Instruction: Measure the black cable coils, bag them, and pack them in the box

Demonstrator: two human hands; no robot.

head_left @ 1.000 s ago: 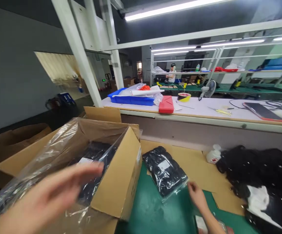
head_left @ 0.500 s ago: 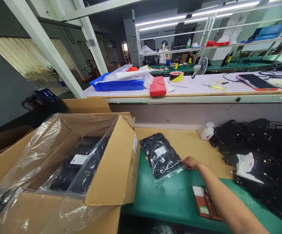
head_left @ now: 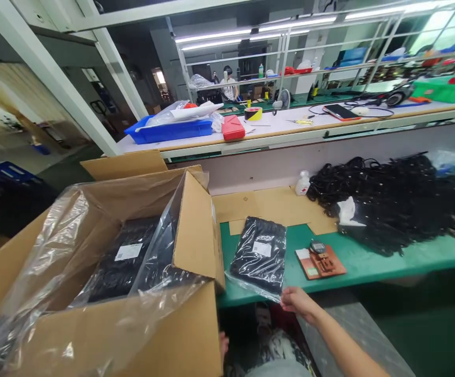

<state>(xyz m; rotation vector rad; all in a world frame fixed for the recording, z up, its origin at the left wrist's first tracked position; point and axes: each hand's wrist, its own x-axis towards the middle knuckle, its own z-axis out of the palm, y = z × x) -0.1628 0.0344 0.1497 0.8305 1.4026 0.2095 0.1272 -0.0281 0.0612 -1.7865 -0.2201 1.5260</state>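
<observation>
A clear plastic bag of black bundled cords (head_left: pixel 259 257) with a white label lies tilted on the green table (head_left: pixel 384 262). My right hand (head_left: pixel 297 302) is closed, pinching the bag's near right corner at the table's front edge. Of my left hand (head_left: pixel 224 344) only a few fingers show, low beside the cardboard box (head_left: pixel 198 225); the rest is hidden behind the box wall. The box stands open, lined with clear plastic film (head_left: pixel 68 220). A similar labelled black bag (head_left: pixel 127 256) lies inside it.
Right of the bag lies a brown board with a small digital gauge (head_left: pixel 321 256). A large heap of black cords (head_left: pixel 388 201) covers the table's right side, beside a white bottle (head_left: pixel 302 183). The shelf behind holds a blue tray (head_left: pixel 172 131) and a red case (head_left: pixel 233 128).
My right hand has drawn the bag's corner toward me, and the bag has turned and slid nearer the front edge. Fingers of my left hand have come into view. The view has swung right.
</observation>
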